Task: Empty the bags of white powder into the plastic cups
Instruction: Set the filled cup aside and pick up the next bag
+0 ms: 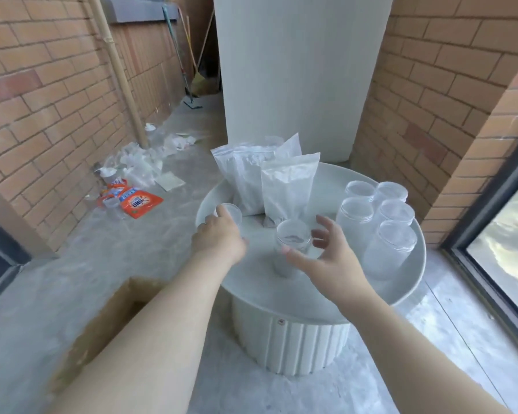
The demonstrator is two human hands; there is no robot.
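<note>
On the round white table [284, 297] several clear bags of white powder [284, 189] stand upright at the back. A clear plastic cup [292, 246] stands in the middle with a little powder at its bottom. My right hand [326, 258] is spread around that cup's near right side, fingers open, not clearly touching it. My left hand [219, 237] grips a clear lid or small cup [231, 213] at the table's left rim. Several empty plastic cups [380, 222] stand clustered on the right of the table.
Orange detergent packets [135, 201], empty bags and cups litter the concrete floor on the left by the brick wall. A cardboard box [108, 318] sits at my lower left. A white cylinder stands behind the table; a window frame runs along the right.
</note>
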